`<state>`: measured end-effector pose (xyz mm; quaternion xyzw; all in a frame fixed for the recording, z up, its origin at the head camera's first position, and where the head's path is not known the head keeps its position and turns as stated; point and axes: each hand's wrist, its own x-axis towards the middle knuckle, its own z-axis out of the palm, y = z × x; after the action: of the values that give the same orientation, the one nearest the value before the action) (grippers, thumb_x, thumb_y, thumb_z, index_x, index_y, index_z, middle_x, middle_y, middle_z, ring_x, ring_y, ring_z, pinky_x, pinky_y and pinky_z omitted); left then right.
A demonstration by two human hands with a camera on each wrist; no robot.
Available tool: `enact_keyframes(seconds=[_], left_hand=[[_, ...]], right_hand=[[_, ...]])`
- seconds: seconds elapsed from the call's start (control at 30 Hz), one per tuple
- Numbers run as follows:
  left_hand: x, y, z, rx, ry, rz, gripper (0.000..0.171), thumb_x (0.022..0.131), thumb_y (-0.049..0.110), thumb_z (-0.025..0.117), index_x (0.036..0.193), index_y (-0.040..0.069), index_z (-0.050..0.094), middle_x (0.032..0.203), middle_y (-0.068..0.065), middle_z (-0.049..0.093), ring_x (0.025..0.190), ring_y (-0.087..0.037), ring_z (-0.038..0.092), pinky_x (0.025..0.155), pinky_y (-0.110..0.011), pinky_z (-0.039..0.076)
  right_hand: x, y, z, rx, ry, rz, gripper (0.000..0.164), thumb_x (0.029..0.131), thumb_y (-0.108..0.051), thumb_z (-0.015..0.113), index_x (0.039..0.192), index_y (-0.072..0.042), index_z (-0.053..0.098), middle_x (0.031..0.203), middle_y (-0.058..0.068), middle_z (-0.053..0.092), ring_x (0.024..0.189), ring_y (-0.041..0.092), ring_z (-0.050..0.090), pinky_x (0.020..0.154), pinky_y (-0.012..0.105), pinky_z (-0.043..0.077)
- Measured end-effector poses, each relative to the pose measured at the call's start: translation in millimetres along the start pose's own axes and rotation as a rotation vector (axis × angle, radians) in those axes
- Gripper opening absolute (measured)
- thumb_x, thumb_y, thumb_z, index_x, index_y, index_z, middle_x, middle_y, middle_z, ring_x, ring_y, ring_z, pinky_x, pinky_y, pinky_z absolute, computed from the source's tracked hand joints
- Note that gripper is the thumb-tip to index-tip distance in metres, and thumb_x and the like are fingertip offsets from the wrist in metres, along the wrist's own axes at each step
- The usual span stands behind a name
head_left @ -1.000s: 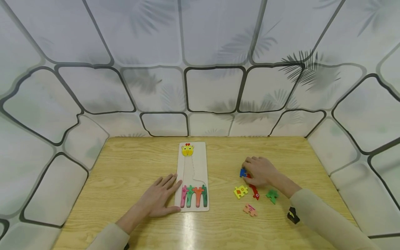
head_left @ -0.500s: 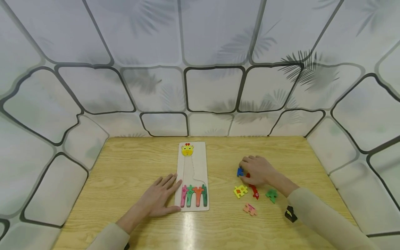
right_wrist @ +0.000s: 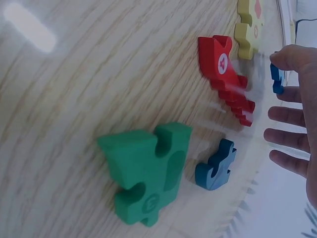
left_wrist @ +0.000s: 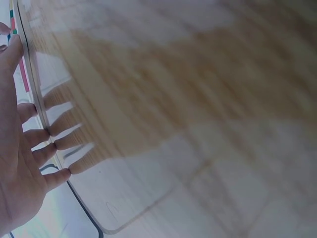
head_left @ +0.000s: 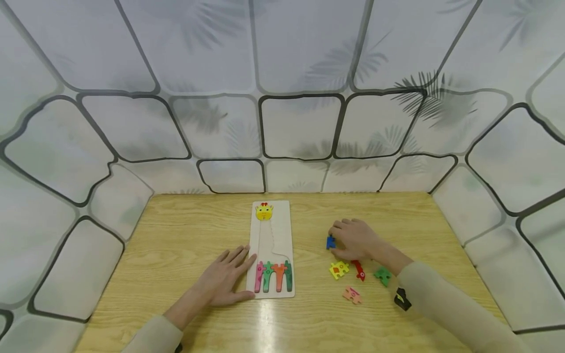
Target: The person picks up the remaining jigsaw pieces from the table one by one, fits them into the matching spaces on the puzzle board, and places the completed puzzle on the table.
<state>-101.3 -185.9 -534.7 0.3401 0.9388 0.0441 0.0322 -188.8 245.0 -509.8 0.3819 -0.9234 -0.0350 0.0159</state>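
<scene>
a small blue knobbed puzzle piece point(head_left: 331, 242) is pinched by the thumb and one finger of the right hand point(head_left: 356, 239), right of a pale rectangular puzzle board point(head_left: 282, 233), whose left edge is touched by the spread fingers of the left hand point(head_left: 226, 279), well apart from the right. a yellow giraffe head point(head_left: 264, 212) and four coloured leg pieces point(head_left: 267, 278) are set in the board. near the right hand, a yellow-and-orange piece point(head_left: 339, 270), a long red piece point(head_left: 359, 271), a green piece point(head_left: 382, 276), a pink piece point(head_left: 352, 294) and a second blue piece point(right_wrist: 217, 167) are spread on the wood-grained table point(head_left: 194, 220).
</scene>
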Motion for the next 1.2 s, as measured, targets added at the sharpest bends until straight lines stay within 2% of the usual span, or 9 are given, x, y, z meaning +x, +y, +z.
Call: enact_keyframes(seconds=[0.3, 0.77, 1.0, 1.2], left_hand=[[-0.5, 0.1, -1.6, -0.005, -0.005, -0.001, 0.095, 0.094, 0.078, 0.054, 0.163, 0.014, 0.041, 0.170, -0.019, 0.038, 0.157, -0.039, 0.041, 0.126, -0.059, 0.040], [-0.1, 1.0, 0.6, 0.009, 0.002, -0.001, 0.096, 0.094, 0.079, 0.054, 0.164, 0.015, 0.041, 0.170, -0.018, 0.038, 0.157, -0.038, 0.041, 0.125, -0.058, 0.040], [0.5, 1.3, -0.4, 0.012, 0.009, 0.000, 0.095, 0.094, 0.078, 0.055, 0.163, 0.015, 0.041, 0.170, -0.018, 0.039, 0.156, -0.038, 0.042, 0.124, -0.059, 0.041], [-0.2, 1.2, 0.0, 0.008, -0.001, -0.001, 0.095, 0.094, 0.078, 0.054, 0.164, 0.015, 0.040, 0.170, -0.018, 0.038, 0.157, -0.038, 0.041, 0.125, -0.059, 0.041]], right_hand=[[12, -6, 1, -0.009, 0.022, -0.020, 0.049, 0.095, -0.055, 0.068, 0.125, -0.016, 0.070, 0.119, 0.004, 0.073, 0.105, 0.026, 0.071, 0.090, 0.048, 0.063], [27, -20, -7, -0.002, -0.010, -0.016, 0.050, 0.097, -0.053, 0.066, 0.130, -0.016, 0.069, 0.125, 0.005, 0.073, 0.114, 0.027, 0.070, 0.097, 0.049, 0.060], [35, -22, -5, -0.010, 0.013, -0.041, 0.050, 0.096, -0.053, 0.067, 0.130, -0.016, 0.068, 0.122, 0.004, 0.073, 0.109, 0.025, 0.070, 0.093, 0.046, 0.061], [43, -26, -7, -0.026, -0.003, -0.059, 0.052, 0.097, -0.054, 0.066, 0.132, -0.016, 0.067, 0.125, 0.004, 0.072, 0.112, 0.025, 0.070, 0.094, 0.046, 0.061]])
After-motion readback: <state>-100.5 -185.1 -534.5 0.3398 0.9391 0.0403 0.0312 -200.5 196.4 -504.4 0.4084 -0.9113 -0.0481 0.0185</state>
